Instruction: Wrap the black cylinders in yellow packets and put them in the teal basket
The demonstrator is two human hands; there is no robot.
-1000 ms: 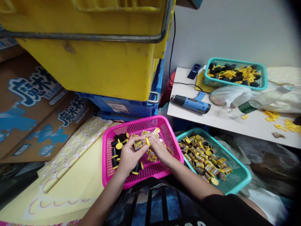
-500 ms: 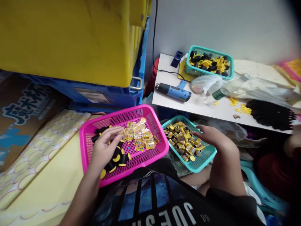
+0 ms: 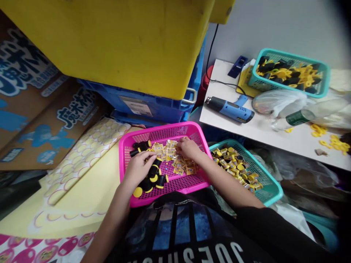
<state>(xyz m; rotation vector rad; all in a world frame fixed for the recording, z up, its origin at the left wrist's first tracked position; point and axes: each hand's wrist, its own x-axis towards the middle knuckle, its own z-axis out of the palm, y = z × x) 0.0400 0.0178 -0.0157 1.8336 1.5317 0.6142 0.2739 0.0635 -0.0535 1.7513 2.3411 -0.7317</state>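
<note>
A pink plastic basket [image 3: 164,128] rests before me, with small black cylinders with yellow caps [image 3: 148,184] on its left side and yellow printed plastic sleeves [image 3: 179,168] in the middle and right. Over the cylinders, my left hand [image 3: 139,166] is closed, thumb and fingertips together; what it pinches is hidden. My right hand [image 3: 189,148] reaches into the basket from the right, its fingers bent and pinching at the pile of sleeves. Right of the pink basket, partly behind my forearm, a teal basket [image 3: 271,182] holds many cylinders wrapped in printed sleeves.
On the white table [image 3: 268,137] lie a blue heat gun [image 3: 233,109], a plastic bottle [image 3: 301,117] and yellow pieces [image 3: 336,142]. Another teal basket [image 3: 326,82] there holds black and yellow parts. Yellow [image 3: 131,44] and blue bins [image 3: 159,106] rise behind; cardboard boxes [image 3: 52,120] stand left.
My right hand has moved left from above the teal basket into the pink basket, onto the sleeves. My left hand stays over the cylinders. The view has shifted left.
</note>
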